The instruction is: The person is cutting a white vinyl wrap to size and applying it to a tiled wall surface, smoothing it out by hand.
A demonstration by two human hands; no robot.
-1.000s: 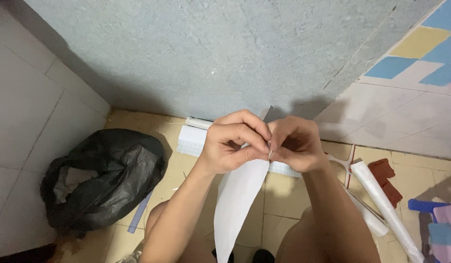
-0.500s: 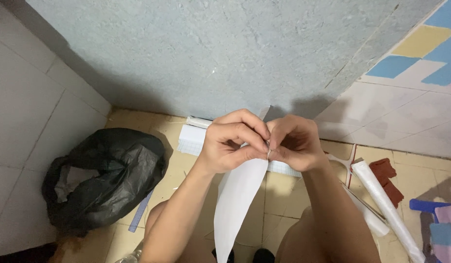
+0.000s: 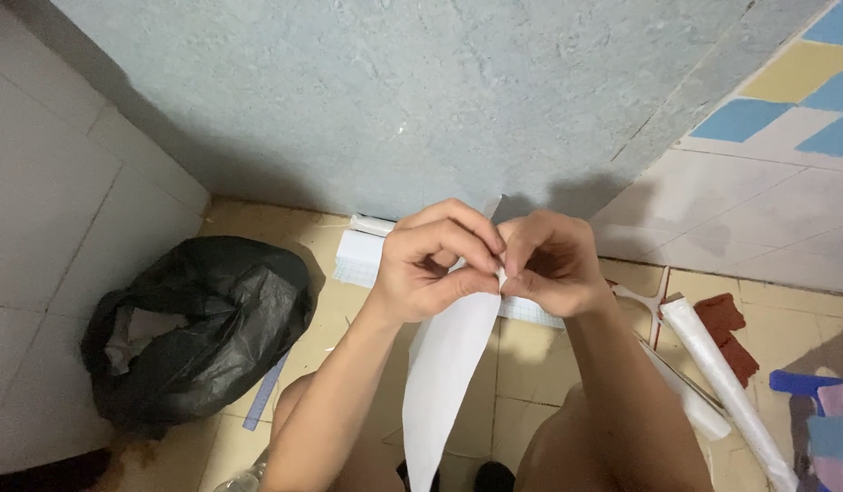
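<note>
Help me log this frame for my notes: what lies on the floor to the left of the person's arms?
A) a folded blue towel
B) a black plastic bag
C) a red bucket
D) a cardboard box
B: a crumpled black plastic bag sits on the tiled floor by the left wall, left of the left hand pinching the white strip.

This looks like a corner of a home under redecoration, perhaps a bathroom or utility room. The floor (image 3: pixel 531 364) is laid with worn yellowish tiles, and the left wall (image 3: pixel 48 228) is tiled in pale squares, while the facing wall (image 3: pixel 394 91) carries a grey-blue stone-look covering. On the right, coloured patches (image 3: pixel 795 82) in blue and yellow sit on white tiling. Rolls of white sheet material (image 3: pixel 722 383) lie on the floor, beside a black rubbish bag (image 3: pixel 203 319) and a blue ruler (image 3: pixel 262 396).
</note>
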